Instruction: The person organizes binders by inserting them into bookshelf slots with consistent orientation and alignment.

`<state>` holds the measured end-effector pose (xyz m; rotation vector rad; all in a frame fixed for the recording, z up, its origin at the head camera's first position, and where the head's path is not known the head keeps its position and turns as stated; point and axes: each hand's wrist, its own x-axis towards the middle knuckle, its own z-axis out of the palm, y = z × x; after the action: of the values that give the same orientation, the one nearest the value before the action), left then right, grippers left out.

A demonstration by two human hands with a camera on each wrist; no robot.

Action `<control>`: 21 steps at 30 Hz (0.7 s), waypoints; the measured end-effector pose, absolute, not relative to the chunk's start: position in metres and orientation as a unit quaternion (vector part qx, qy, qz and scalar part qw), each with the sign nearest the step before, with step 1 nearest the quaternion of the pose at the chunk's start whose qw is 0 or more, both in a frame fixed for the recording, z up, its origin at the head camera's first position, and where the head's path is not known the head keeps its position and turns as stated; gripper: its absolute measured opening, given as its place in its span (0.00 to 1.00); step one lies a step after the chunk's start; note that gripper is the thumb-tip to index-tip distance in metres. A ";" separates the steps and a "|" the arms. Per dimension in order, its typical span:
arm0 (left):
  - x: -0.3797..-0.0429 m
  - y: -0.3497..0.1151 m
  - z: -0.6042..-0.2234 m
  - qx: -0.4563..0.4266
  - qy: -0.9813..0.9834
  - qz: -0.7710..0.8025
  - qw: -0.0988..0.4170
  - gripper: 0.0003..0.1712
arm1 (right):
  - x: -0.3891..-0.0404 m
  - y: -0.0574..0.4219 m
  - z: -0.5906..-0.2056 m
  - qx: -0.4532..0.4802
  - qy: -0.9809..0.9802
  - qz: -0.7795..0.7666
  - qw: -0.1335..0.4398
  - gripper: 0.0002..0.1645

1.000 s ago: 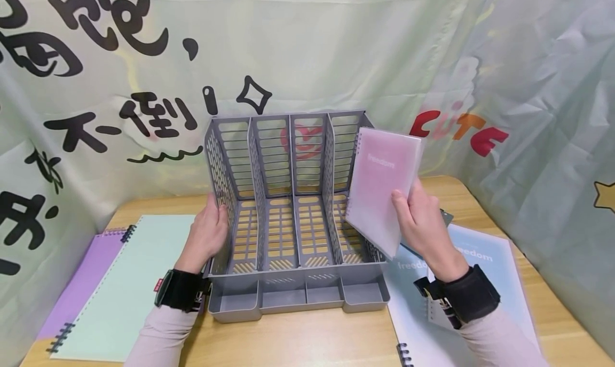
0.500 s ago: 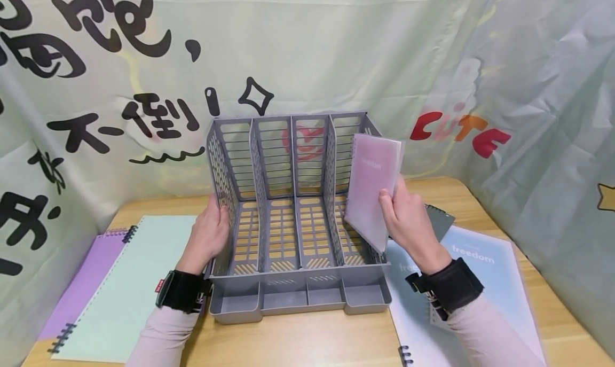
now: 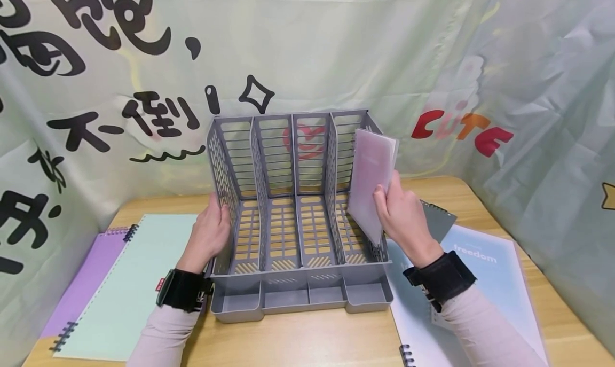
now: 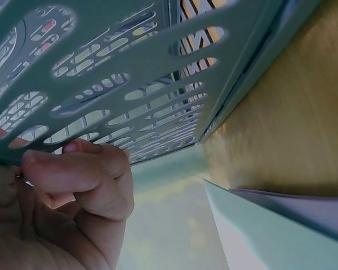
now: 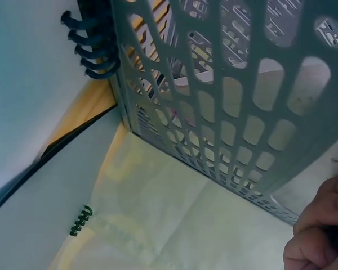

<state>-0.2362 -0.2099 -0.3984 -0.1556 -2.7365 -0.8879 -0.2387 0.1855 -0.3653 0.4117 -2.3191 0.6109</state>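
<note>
A grey desk file organizer [image 3: 300, 302] with upright slatted dividers and a row of small front trays stands in the middle of the table. My left hand [image 3: 205, 233] grips its left side wall; in the left wrist view, the fingers of that hand [image 4: 87, 191] curl at the perforated panel's edge. A pink spiral notebook [image 3: 369, 182] marked "freedom" is pinched by my right hand [image 3: 405, 220], thumb on the cover. It is upright, slightly tilted, at the rightmost compartment, partly inside its right wall. In the right wrist view, the notebook lies mostly behind the perforated side panel [image 5: 304, 160].
Left of the organizer, a mint-green spiral notebook [image 3: 129, 287] overlaps a purple notebook [image 3: 77, 284]. Pale blue notebooks [image 3: 499, 281] lie at the right, beside a dark grey notebook [image 3: 436, 220]. A printed curtain [image 3: 336, 57] hangs close behind the table.
My right hand has carried the pink notebook leftward to the rightmost compartment, turning its cover more edge-on. More of the dark grey notebook shows. My left hand has stayed on the organizer.
</note>
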 end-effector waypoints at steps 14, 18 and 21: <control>-0.236 -0.210 -0.397 -0.052 -0.939 -0.317 0.121 0.22 | -0.241 0.186 -0.365 0.155 -0.901 0.218 0.341 0.09; -0.236 -0.210 -0.397 -0.053 -0.939 -0.317 0.121 0.23 | -0.243 0.187 -0.366 0.158 -0.903 0.217 0.337 0.07; -0.236 -0.210 -0.397 -0.054 -0.939 -0.316 0.125 0.23 | -0.245 0.188 -0.367 0.160 -0.903 0.216 0.336 0.08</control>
<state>-0.2360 -0.2098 -0.3975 -0.1584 -2.7365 -0.9201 -0.2448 0.1881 -0.3669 0.4183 -2.3543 0.5623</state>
